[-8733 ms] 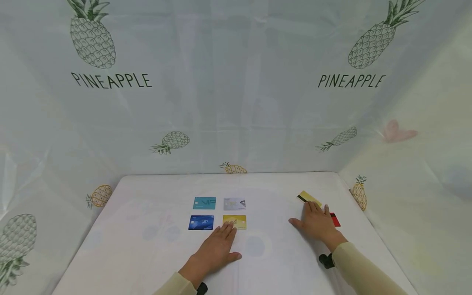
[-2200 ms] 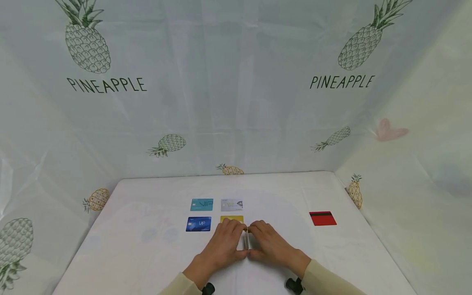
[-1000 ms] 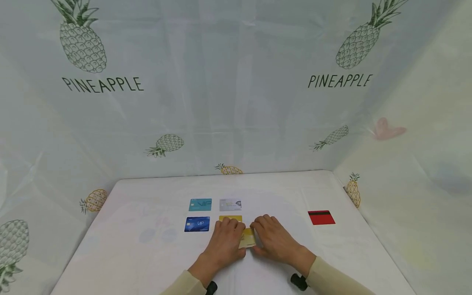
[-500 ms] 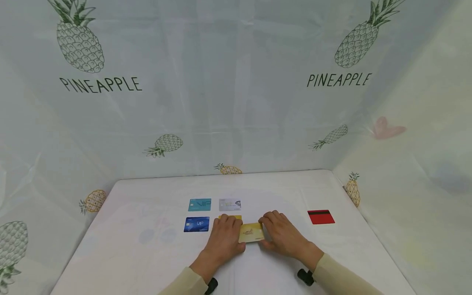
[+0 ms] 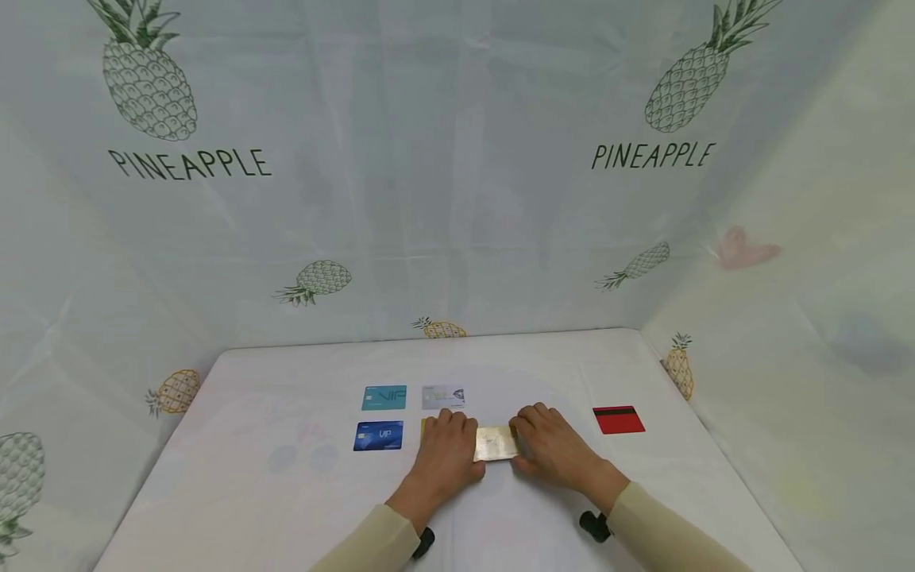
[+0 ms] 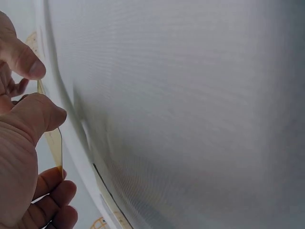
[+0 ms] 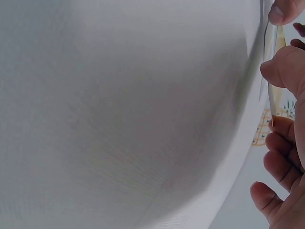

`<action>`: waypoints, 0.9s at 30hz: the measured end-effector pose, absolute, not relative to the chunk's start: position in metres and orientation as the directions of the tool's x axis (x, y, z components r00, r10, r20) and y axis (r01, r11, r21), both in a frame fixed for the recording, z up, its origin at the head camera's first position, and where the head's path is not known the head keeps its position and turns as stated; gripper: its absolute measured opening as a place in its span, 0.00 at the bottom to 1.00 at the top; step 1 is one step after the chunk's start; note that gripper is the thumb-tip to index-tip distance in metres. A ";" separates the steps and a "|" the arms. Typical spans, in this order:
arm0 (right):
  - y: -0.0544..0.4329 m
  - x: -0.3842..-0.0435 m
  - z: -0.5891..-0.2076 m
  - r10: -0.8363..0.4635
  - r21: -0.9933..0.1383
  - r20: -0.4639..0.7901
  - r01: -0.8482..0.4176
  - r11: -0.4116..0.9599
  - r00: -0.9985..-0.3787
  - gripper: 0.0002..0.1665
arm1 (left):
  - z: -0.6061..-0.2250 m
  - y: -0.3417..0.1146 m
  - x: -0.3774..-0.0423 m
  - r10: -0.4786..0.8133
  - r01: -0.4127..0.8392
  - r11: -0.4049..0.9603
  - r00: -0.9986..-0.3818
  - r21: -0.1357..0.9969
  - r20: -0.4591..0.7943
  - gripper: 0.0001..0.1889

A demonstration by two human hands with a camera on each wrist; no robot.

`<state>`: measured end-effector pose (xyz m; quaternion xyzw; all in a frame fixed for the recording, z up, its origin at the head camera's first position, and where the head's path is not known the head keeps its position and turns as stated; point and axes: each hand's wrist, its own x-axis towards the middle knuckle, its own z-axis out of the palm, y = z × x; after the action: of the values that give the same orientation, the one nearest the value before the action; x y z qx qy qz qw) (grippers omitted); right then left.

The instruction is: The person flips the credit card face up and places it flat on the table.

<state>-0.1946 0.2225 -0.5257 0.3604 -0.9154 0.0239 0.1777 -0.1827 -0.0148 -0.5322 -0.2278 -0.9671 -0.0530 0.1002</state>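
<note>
A gold bank card point(image 5: 496, 443) is stretched level between my two hands, its broad face toward the head camera. My left hand point(image 5: 448, 450) pinches the card's left end between thumb and fingers. The right end is pinched the same way by my right hand point(image 5: 556, 450). In the left wrist view the card point(image 6: 55, 145) shows nearly edge-on, close over the white cloth. A second yellow card point(image 5: 422, 427) lies behind my left hand, which hides most of it.
Left of the hands lie a teal VIP card point(image 5: 384, 398), a silver card point(image 5: 443, 396) and a blue VIP card point(image 5: 378, 436). A red card point(image 5: 619, 420) with a black stripe lies at right. Pineapple-print cloth point(image 5: 457, 199) rises behind the table point(image 5: 286, 500).
The gold card came from the right side to the middle. Held edge-on between both hands earlier, it has since turned its face to view and shifted slightly right and away.
</note>
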 end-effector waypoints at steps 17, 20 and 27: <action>0.227 -0.199 -0.532 -0.603 0.062 0.233 -0.607 0.792 -0.763 0.30 | -0.536 -0.006 -0.187 0.439 0.443 0.896 -0.883 -0.018 0.166 0.31; 0.227 -0.199 -0.531 -0.580 0.056 0.218 -0.583 0.811 -0.785 0.30 | -0.535 -0.005 -0.185 0.456 0.458 0.889 -0.878 -0.021 0.145 0.32; 0.222 -0.193 -0.532 -0.529 0.078 0.238 -0.527 0.847 -0.815 0.30 | -0.530 0.002 -0.173 0.543 0.543 0.839 -0.832 -0.038 0.110 0.26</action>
<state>-0.1933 0.2224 -0.5321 0.2770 -0.9526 -0.0043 0.1260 -0.1727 0.0022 -0.5304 -0.2836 -0.9572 0.0027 0.0583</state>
